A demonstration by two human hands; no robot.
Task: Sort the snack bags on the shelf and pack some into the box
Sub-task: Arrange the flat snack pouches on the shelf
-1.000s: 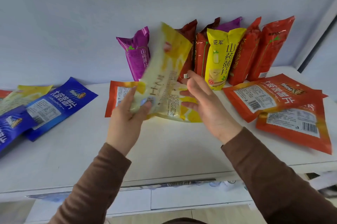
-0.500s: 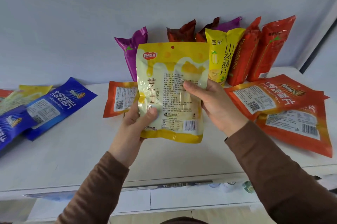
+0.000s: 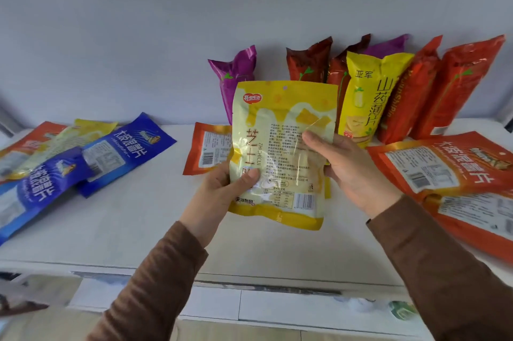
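yellow bag [image 3: 283,129] upright above shelf [image 3: 138,218] | left hand [image 3: 222,191] grip: lower-left edge | right hand [image 3: 352,171] grip: right edge

- Glossy yellow-and-cream flat plastic snack pouch [image 3: 283,152]: upright, back side w/ printed text & barcode toward camera, held above white shelf top [image 3: 133,224].
- Row of tall foil bags leaning on wall at back: purple bag [image 3: 236,77], two dark-red bags [image 3: 309,63], yellow bag w/ black characters [image 3: 369,96], two orange-red bags [image 3: 458,85]; second purple bag behind, mostly hidden.
- Two flat blue pouches [image 3: 125,152] lying at left, overlapping, w/ yellow & orange pouches under them.
- Flat orange pouch [image 3: 208,149] lying centre, label up, partly behind held pouch.
- Two flat orange pouches [image 3: 444,166] lying at right, overlapping.
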